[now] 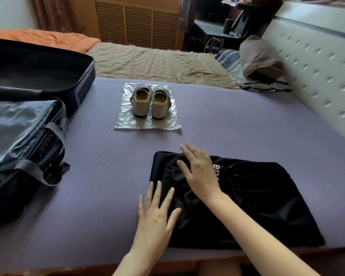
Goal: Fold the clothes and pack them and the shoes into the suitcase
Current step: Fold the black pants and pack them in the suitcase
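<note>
While the left hand (157,214) and right hand (200,172) lie flat and spread on the folded, glossy black garment (267,206), rounded beige shoes (149,104) stand on crinkled clear plastic (126,122).

Both arms are bare as far as the view reaches: the left hand (155,214) with its left forearm (135,261), and the right hand (199,172) with its right forearm (257,232). The fingers (157,194) are slim. Low between the arms shows a rounded bare patch, perhaps a knee (219,266)
</note>
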The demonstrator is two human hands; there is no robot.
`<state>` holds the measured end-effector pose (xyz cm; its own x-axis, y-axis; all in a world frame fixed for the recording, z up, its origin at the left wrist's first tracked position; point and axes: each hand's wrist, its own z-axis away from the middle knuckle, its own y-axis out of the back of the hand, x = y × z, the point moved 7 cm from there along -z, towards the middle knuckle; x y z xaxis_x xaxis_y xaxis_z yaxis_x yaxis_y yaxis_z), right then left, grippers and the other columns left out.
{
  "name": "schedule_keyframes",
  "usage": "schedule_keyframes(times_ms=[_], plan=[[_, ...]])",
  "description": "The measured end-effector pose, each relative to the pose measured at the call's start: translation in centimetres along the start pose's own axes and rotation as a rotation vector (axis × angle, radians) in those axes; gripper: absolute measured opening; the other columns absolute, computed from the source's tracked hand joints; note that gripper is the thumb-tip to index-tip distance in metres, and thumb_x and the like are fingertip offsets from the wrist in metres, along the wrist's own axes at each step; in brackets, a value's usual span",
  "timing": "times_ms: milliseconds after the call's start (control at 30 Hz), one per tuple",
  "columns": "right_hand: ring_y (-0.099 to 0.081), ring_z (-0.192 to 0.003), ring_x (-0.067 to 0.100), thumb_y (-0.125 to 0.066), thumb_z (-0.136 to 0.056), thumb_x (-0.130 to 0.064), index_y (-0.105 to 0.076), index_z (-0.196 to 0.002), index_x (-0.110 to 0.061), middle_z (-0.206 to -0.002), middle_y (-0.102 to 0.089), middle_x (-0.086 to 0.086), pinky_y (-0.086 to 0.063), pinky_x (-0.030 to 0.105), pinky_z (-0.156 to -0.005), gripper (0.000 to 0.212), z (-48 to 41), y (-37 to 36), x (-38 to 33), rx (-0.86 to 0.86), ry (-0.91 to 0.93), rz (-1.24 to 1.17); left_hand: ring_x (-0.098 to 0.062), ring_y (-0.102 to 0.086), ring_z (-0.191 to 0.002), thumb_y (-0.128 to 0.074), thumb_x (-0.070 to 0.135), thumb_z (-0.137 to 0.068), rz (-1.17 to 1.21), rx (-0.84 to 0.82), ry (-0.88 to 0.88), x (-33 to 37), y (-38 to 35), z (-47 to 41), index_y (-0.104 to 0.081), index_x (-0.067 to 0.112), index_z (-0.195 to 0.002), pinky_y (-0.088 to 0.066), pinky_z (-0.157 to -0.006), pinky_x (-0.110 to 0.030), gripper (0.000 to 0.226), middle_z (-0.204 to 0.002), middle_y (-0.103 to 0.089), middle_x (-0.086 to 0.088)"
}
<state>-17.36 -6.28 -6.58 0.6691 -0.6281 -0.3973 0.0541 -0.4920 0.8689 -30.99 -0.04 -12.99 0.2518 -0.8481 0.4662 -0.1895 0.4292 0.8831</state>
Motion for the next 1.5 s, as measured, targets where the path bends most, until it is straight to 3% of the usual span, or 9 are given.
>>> schedule_keyframes(times_ms=[133, 267, 433, 667, 767, 933, 1200, 1300, 1500], plan=[[0.021, -0.142, 0.009, -0.004, -0.081, -0.072, -0.003, -0.151, -0.028, -0.151, 0.019, -0.011, 0.012, 0.033, -0.118, 0.082, 7.7, -1.0, 3.1, -0.316, -0.077, 0.203, -0.016, 0.022, -0.141, 0.024, 0.075, -0.072, -0.193, -0.056, -0.016, 0.6, -0.8, -0.4, -0.009, 0.036, -0.146, 0.013, -0.116, -0.039, 0.09, -0.157, 0.008, -0.006], [0.022, -0.142, 0.006, -0.028, -0.096, -0.054, -0.008, -0.151, -0.031, -0.156, 0.017, -0.012, 0.001, 0.033, -0.12, 0.063, 9.3, -0.6, 5.1, -0.282, -0.18, 0.036, -0.031, -0.028, -0.134, -0.006, 0.06, -0.095, -0.264, -0.176, -0.069, 2.3, -3.1, -0.2, -0.055, 0.019, -0.13, -0.008, -0.106, -0.054, 0.072, -0.137, -0.05, -0.015], [0.016, -0.141, 0.011, -0.006, -0.088, -0.061, -0.01, -0.151, -0.022, -0.153, 0.011, -0.007, -0.007, 0.035, -0.12, 0.075, 10.2, -0.6, 5.3, -0.285, -0.109, 0.198, -0.029, -0.03, -0.133, -0.008, 0.06, -0.095, -0.326, -0.12, -0.115, 3.0, -3.6, -0.1, -0.054, 0.014, -0.13, -0.012, -0.106, -0.058, 0.074, -0.137, -0.051, -0.015], [-0.03, -0.14, 0.019, -0.019, -0.1, -0.046, -0.036, -0.145, -0.017, -0.15, -0.036, 0.006, -0.009, 0.036, -0.113, 0.057, 11.9, 0.4, 6.9, -0.223, -0.116, 0.374, -0.029, -0.029, -0.134, -0.009, 0.061, -0.095, -0.308, -0.153, -0.114, 3.6, -4.0, 0.0, -0.052, 0.015, -0.133, -0.007, -0.107, -0.057, 0.073, -0.138, -0.05, -0.011], [-0.005, -0.147, 0.013, -0.016, -0.097, -0.051, -0.02, -0.15, -0.02, -0.157, -0.009, -0.002, 0.006, 0.031, -0.117, 0.062, 11.9, 1.0, 6.0, -0.228, -0.07, 0.233, -0.029, -0.032, -0.135, -0.005, 0.062, -0.094, -0.319, -0.16, -0.097, 4.0, -3.8, -0.2, -0.055, 0.015, -0.13, -0.009, -0.106, -0.057, 0.077, -0.135, -0.053, -0.011], [-0.011, -0.146, 0.018, -0.042, -0.091, -0.047, -0.037, -0.145, -0.02, -0.155, -0.021, 0.0, -0.007, 0.035, -0.117, 0.06, 11.2, 8.3, 9.7, 0.198, -0.21, -0.033, -0.019, 0.021, -0.136, 0.039, 0.075, -0.057, -0.162, 0.0, -0.131, 6.9, -1.4, -1.6, 0.004, 0.028, -0.146, 0.017, -0.107, -0.044, 0.107, -0.154, 0.011, -0.004], [-0.049, -0.119, 0.032, -0.065, -0.085, -0.043, -0.048, -0.133, -0.007, -0.127, -0.058, 0.013, -0.038, 0.044, -0.102, 0.062, 20.0, 14.3, 27.0, 0.303, -1.087, -0.314, -0.011, 0.02, -0.142, 0.006, 0.071, -0.079, -0.121, -0.199, -0.404, 16.3, -6.7, -3.4, 0.0, 0.042, -0.147, 0.02, -0.111, -0.04, 0.074, -0.153, 0.018, 0.011], [-0.061, -0.095, 0.026, -0.074, -0.078, -0.039, -0.064, -0.108, -0.006, -0.104, -0.067, 0.01, -0.05, 0.038, -0.083, 0.046, 21.6, 13.7, 28.5, 0.348, -1.144, -0.487, -0.016, -0.013, -0.145, 0.004, 0.067, -0.088, -0.227, -0.286, -0.406, 16.2, -8.9, -2.8, -0.023, 0.041, -0.145, 0.025, -0.108, -0.042, 0.068, -0.156, -0.009, 0.006], [-0.064, -0.079, 0.021, -0.076, -0.079, -0.016, -0.068, -0.094, -0.001, -0.088, -0.069, 0.011, -0.049, 0.026, -0.066, 0.023, 21.7, 13.4, 27.2, 0.35, -1.109, -0.661, -0.009, 0.027, -0.138, 0.039, 0.082, -0.04, -0.177, -0.321, -0.412, 15.7, -10.0, -3.5, 0.007, 0.043, -0.146, 0.038, -0.094, -0.038, 0.118, -0.145, 0.029, 0.016]])
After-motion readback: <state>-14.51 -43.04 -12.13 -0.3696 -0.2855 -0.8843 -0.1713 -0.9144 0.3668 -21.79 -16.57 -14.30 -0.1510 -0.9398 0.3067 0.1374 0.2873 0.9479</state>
